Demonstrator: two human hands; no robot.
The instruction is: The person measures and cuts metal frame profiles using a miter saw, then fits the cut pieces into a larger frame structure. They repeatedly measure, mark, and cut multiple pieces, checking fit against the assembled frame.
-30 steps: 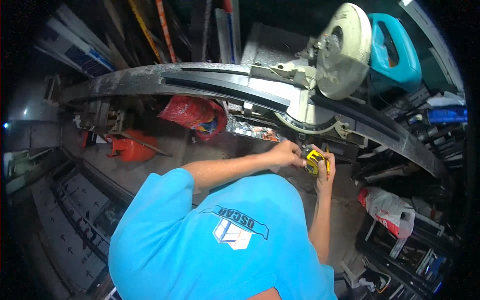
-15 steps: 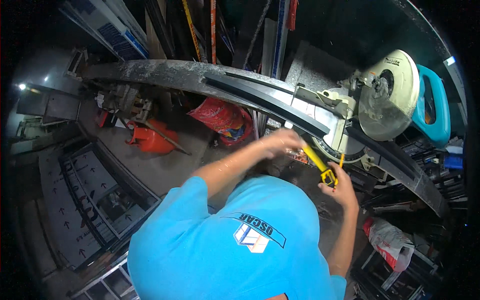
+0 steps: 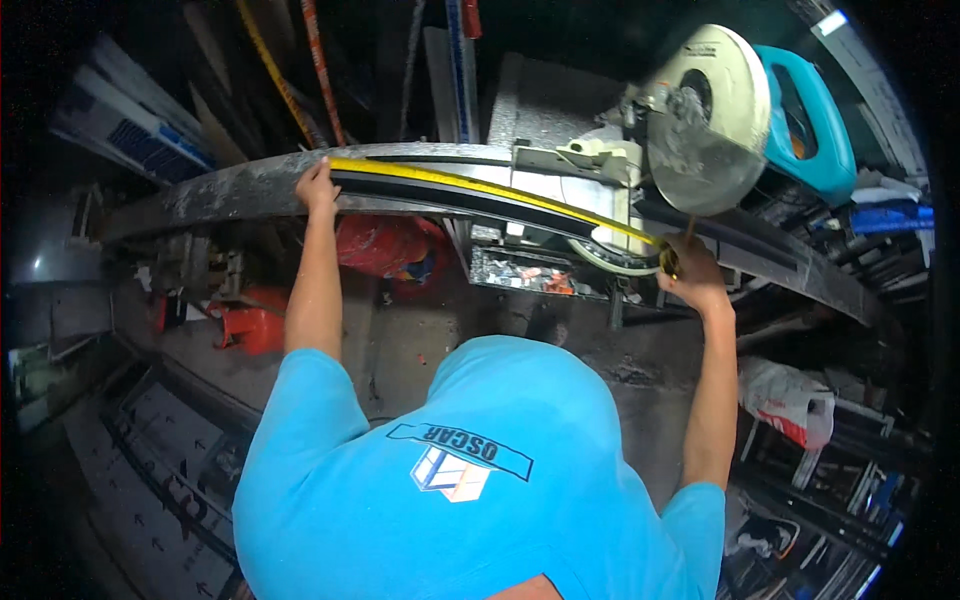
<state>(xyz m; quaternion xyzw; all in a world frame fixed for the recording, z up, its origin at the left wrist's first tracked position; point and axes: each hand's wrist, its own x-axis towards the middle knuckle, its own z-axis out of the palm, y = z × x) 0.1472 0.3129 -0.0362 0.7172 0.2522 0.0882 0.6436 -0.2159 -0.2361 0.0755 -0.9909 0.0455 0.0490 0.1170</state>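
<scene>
Yellow tape measure point(image 3: 460, 183), extended, between hands point(image 3: 318, 188) point(image 3: 697, 274)

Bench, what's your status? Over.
Left grip holding end of yellow tape; right grip around its case. Tape stretched along black bar. Saw just beyond right grip, nothing seen blocking tape.

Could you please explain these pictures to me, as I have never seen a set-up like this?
There is no robot here, just a person working bare-handed. The view comes from a fisheye camera worn on that person's head, looking down, so straight edges seem curved. The left hand holds the end of a yellow tape measure, and the right hand holds its case. The tape stretches along a dark bar on the long bench, beside a saw with a teal handle.
</scene>
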